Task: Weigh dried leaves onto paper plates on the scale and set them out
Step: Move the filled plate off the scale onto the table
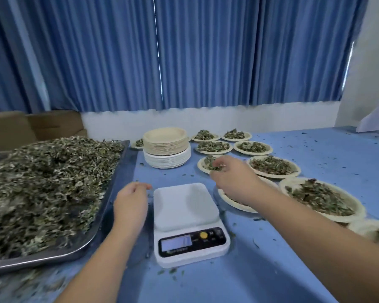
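Note:
A white digital scale (pixel 187 217) stands in front of me with nothing on its platform. My left hand (pixel 130 204) hovers just left of it, fingers loosely curled, holding nothing. My right hand (pixel 232 178) reaches past the scale's right corner and pinches a tuft of dried leaves (pixel 214 166) over a filled paper plate (pixel 202 166). A large metal tray (pixel 109 193) heaped with dried leaves (pixel 42 189) fills the left. A stack of unused paper plates (pixel 165 149) stands behind the scale.
Several leaf-filled plates (pixel 322 197) spread over the blue table (pixel 337 154) to the right and back. My right forearm crosses over one plate (pixel 230 201). Loose leaf bits litter the table. Blue curtains hang behind; cardboard boxes (pixel 53 123) sit at the back left.

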`<state>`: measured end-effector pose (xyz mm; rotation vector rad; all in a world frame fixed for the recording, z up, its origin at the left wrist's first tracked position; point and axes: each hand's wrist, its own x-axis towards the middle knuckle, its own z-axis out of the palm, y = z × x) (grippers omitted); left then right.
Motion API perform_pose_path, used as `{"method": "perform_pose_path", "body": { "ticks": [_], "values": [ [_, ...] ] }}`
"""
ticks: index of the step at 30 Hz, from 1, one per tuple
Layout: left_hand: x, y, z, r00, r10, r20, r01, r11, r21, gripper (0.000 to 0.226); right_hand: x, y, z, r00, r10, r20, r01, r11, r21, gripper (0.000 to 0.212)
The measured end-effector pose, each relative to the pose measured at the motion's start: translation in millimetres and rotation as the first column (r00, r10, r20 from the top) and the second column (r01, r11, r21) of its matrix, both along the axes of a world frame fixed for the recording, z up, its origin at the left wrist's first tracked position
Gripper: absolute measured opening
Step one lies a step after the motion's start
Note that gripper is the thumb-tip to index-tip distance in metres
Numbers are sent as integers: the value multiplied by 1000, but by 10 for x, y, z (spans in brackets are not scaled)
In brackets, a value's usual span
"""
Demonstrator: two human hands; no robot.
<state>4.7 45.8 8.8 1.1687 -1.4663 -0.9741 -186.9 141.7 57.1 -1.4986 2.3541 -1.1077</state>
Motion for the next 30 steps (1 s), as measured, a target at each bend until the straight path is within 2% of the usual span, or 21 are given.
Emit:
{"method": "perform_pose_path", "body": {
  "ticks": [3, 6, 10, 13, 16, 19, 22, 26, 30],
  "values": [
    [48, -132, -38, 1000, 1, -20, -1, 1000, 26, 28, 73, -521, 32, 981, 15, -191, -2, 998, 66, 35],
    [61, -242, -97, 1000, 5, -31, -3, 997, 75, 27, 71, -950, 67, 918, 75, -390, -18, 989, 146, 37],
    [47, -330, -124, 998, 27, -63, -20, 993, 114, 24, 76, -1437, 172, 841, 118, -528, -15, 981, 195, 38],
    [42, -374, -145, 997, 31, -67, -22, 992, 128, 24, 131, -1752, 298, 795, 175, -581, -64, 976, 207, 37],
    [47, -395, -154, 995, 31, -92, -18, 990, 139, 24, 176, -2006, 391, 747, 265, -609, -96, 950, 296, 38],
    [50, -395, -162, 995, 30, -95, -15, 988, 155, 22, 214, -2148, 459, 754, 304, -582, -33, 903, 429, 28],
    [40, -394, -163, 996, 34, -88, -19, 987, 161, 21, 262, -2227, 542, 717, 321, -619, 57, 858, 511, 30],
    [37, -391, -151, 996, 23, -86, -8, 985, 171, 20, 261, -2274, 605, 686, 324, -651, 100, 845, 526, 36],
    [40, -375, -135, 996, 16, -84, 0, 984, 180, 21, 195, -2315, 616, 721, 300, -625, 37, 884, 467, 41]
  ]
}}
